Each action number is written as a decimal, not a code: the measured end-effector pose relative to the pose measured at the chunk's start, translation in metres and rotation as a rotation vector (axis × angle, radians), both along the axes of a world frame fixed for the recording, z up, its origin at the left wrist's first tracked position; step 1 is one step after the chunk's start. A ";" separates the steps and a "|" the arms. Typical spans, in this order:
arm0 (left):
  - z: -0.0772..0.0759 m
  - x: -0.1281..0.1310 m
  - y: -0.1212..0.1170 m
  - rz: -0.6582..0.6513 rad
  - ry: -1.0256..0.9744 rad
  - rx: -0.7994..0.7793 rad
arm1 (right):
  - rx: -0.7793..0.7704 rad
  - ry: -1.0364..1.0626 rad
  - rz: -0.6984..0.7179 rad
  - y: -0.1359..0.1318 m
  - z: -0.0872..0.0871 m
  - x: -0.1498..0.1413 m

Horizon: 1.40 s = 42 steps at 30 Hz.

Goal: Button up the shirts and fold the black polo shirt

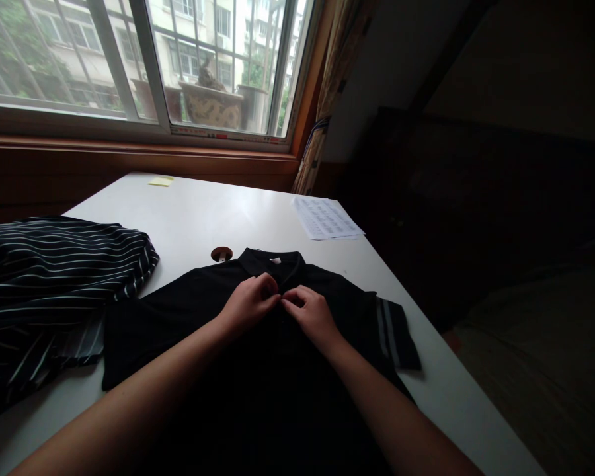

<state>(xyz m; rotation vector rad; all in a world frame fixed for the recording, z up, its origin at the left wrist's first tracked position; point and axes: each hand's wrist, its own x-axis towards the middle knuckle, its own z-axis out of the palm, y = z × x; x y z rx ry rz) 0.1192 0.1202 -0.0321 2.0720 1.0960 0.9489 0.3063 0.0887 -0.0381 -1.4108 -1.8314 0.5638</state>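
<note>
A black short-sleeved polo shirt (178, 324) lies spread on the white table, its collar (292, 263) toward the window and a small pale label inside the neck. Grey stripes cross its right-hand sleeve (395, 334). Just below the collar, my left hand (252, 299) pinches the front placket. My right hand (313, 313) pinches the same area, its fingertips almost meeting those of the left. Any button between the fingers is too dark and small to make out.
Black clothing with white stripes (54, 271) is heaped on the left of the white table (218, 205). Printed sheets (326, 218) lie at the right edge, a yellow sticky note (160, 181) at the back. A round cable hole (221, 254) sits beyond the collar.
</note>
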 end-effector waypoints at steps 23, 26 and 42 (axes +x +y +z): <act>-0.006 0.001 0.001 0.013 0.026 0.030 | -0.008 -0.012 -0.001 -0.001 0.001 0.000; -0.006 0.001 0.001 0.011 0.027 0.031 | -0.004 -0.017 0.003 -0.001 0.000 -0.001; -0.003 0.000 0.002 -0.004 -0.018 -0.006 | 0.002 -0.031 0.006 -0.001 0.001 -0.001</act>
